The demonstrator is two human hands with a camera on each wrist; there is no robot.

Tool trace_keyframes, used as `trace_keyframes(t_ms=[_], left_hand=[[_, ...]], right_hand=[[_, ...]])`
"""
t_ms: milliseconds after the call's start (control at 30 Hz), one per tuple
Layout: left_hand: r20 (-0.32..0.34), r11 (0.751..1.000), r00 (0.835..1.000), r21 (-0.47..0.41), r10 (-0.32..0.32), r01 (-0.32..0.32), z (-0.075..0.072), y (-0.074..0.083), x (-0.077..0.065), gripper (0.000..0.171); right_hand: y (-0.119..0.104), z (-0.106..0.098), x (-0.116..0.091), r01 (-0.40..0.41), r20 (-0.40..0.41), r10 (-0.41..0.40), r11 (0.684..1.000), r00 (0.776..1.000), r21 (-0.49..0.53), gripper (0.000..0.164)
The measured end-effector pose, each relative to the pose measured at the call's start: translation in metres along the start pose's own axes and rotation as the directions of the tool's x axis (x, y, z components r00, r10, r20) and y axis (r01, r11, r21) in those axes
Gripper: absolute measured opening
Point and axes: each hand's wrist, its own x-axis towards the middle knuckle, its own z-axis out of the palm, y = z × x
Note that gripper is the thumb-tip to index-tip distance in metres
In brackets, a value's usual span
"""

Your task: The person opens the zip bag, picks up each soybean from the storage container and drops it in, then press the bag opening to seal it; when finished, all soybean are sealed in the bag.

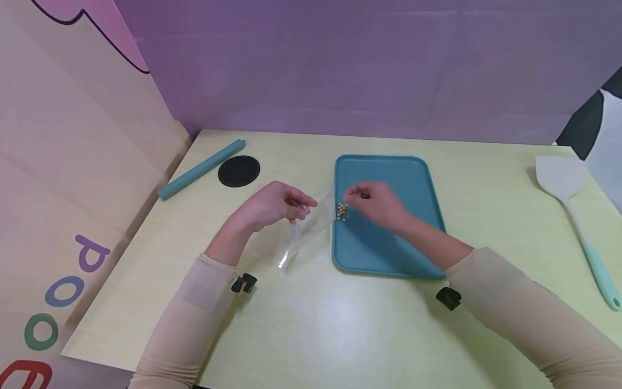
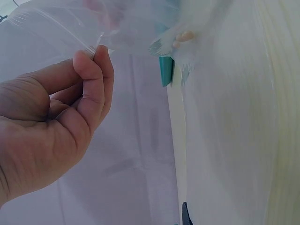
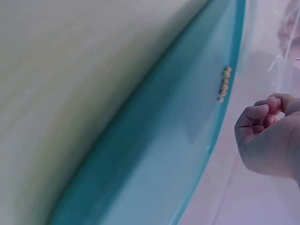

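A clear plastic bag (image 1: pixel 311 229) is stretched between the two hands, its lower corner hanging over the table beside the tray. My left hand (image 1: pixel 279 208) pinches the film between thumb and fingertips, plainly so in the left wrist view. Over the blue tray (image 1: pixel 389 248), my right hand (image 1: pixel 376 202) pinches the bag's other side with curled fingers. Several pale yellow beans (image 1: pixel 342 212) lie in a small cluster by the tray's left rim. A few more beans (image 2: pixel 184 38) show through the film, low in the bag.
A blue-green rolled-up cylinder (image 1: pixel 201 169) and a round black coaster (image 1: pixel 239 171) lie at the back left. On the right lies a spatula (image 1: pixel 563 178) with a white blade and mint handle. A purple backdrop (image 1: pixel 364 70) rises behind the table.
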Motion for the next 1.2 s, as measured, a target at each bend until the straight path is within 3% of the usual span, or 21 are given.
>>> trace_keyframes(t_ms=[367,633,1200], left_hand=[[0.003,1.000,1.000,0.012,0.009,-0.009,0.000,0.001,0.000,0.030],[0.010,1.000,1.000,0.007,0.018,-0.018,0.000,-0.001,0.001,0.030],[0.011,1.000,1.000,0.013,0.020,-0.020,0.000,-0.002,0.002,0.030]], right_hand=[[-0.018,-0.004,-0.005,0.042,-0.016,-0.040,0.990,0.999,0.136,0.026],[-0.024,0.003,-0.010,0.068,0.022,-0.074,0.976,0.997,0.207,0.020],[-0.017,0.010,-0.010,0.027,0.099,-0.044,0.986,0.994,0.166,0.025]])
